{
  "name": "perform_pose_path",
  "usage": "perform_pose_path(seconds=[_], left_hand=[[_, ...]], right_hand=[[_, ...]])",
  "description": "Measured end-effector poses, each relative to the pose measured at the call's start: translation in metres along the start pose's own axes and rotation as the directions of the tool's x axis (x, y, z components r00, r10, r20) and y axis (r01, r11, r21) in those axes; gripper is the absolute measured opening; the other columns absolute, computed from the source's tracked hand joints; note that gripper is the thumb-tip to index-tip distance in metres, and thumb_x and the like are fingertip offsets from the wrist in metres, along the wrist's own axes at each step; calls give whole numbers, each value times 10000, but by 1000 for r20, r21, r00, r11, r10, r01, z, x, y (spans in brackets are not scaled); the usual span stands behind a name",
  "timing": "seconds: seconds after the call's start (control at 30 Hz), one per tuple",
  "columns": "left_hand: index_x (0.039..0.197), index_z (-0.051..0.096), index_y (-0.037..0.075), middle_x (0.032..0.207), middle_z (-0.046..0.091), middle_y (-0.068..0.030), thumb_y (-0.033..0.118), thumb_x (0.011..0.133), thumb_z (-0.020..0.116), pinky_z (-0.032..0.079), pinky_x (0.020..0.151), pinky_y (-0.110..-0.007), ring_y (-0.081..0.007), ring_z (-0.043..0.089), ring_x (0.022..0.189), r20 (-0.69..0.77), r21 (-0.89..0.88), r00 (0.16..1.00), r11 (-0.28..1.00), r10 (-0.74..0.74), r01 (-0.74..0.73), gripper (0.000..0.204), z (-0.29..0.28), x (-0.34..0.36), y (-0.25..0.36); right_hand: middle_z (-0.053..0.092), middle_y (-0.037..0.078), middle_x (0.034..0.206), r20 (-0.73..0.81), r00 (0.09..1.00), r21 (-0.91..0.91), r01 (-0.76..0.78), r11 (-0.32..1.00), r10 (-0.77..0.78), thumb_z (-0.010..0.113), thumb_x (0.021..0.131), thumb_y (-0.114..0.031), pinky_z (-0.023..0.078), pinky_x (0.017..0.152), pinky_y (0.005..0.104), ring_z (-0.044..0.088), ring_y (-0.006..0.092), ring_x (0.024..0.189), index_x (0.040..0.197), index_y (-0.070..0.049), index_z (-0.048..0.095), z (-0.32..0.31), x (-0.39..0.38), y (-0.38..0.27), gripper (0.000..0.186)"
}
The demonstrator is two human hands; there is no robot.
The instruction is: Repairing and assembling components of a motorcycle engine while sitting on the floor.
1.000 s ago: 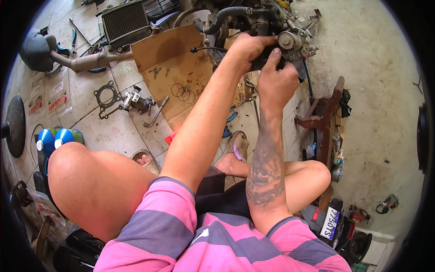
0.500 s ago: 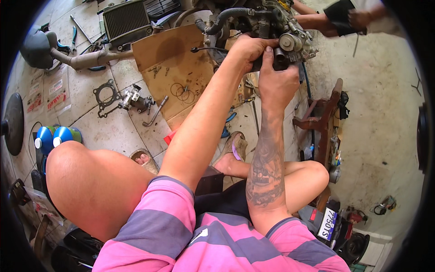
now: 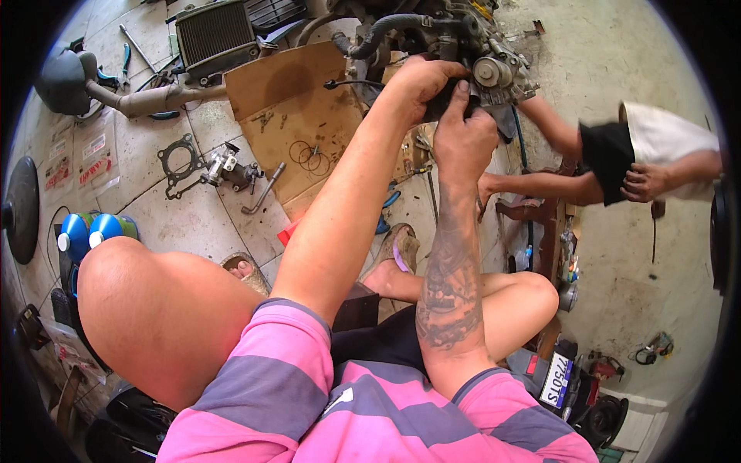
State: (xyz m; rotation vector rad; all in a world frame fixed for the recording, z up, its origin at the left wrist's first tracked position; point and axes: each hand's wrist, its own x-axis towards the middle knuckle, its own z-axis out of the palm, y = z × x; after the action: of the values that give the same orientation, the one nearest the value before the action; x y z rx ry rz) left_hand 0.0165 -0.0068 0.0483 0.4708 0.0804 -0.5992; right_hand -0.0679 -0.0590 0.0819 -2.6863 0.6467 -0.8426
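Note:
An engine (image 3: 505, 54) with a black hose (image 3: 386, 32) and a round metal housing (image 3: 491, 72) stands at the far end, top middle. My left hand (image 3: 423, 83) is closed at its near side, fingers curled round a dark part (image 3: 440, 104) whose kind I cannot make out. Beside it, my right hand (image 3: 465, 140) grips the same dark part, thumb laid along it and pointing away from me. The other fingertips of my right hand are hidden behind the part.
Cardboard (image 3: 289, 116) with rings and small bolts lies below the engine. Left of it are a gasket (image 3: 181, 165), a metal throttle-like part (image 3: 225, 167), a bent wrench (image 3: 265, 189), a radiator (image 3: 214, 38) and an exhaust (image 3: 147, 101). Another person's legs (image 3: 548, 185) are at the right, near a reddish-brown stand (image 3: 544, 220).
My right hand has shifted slightly left and nearer to me at the dark part. The other person has moved from the upper right down along the right side.

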Motion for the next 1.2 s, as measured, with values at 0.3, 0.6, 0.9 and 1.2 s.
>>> perform_pose_path(seconds=[0.3, 0.6, 0.9, 1.2], left_hand=[[1053, 733, -34, 957, 744, -137, 56, 846, 798, 625, 715, -385, -224, 722, 794, 11, 60, 1000, 998, 19, -19, 234, -2, 2, -2], [1114, 751, -4, 1023, 749, -148, 59, 897, 746, 621, 765, -368, -223, 733, 874, -17, 145, 1000, 989, -1, 3, 225, -1, -2, 2], [1045, 744, -39, 956, 743, -138, 88, 859, 795, 605, 677, -369, -203, 712, 776, 10, 113, 997, 991, 77, -78, 231, -3, 4, -2], [1055, 739, -30, 967, 740, -125, 93, 858, 796, 597, 666, -376, -214, 708, 769, 22, 32, 997, 996, 79, -80, 238, 0, -2, -2]], right_hand=[[722, 291, 895, -63, 997, -58, 40, 998, -43, 706, 897, -406, 567, 744, 510, 721, 453, 842, 965, 77, 698, 1, 7, 2, 488], [718, 313, 886, -66, 998, -35, -11, 999, 8, 673, 915, -499, 542, 788, 523, 710, 477, 899, 900, 97, 731, -6, 2, -11, 599], [717, 310, 888, -86, 996, -35, 3, 999, -6, 637, 925, -521, 543, 798, 525, 707, 476, 893, 908, 99, 732, -7, 3, -13, 627], [711, 305, 839, -84, 996, -67, -5, 998, 0, 575, 968, -475, 555, 784, 533, 707, 480, 847, 860, 97, 716, -3, 3, -8, 600]])
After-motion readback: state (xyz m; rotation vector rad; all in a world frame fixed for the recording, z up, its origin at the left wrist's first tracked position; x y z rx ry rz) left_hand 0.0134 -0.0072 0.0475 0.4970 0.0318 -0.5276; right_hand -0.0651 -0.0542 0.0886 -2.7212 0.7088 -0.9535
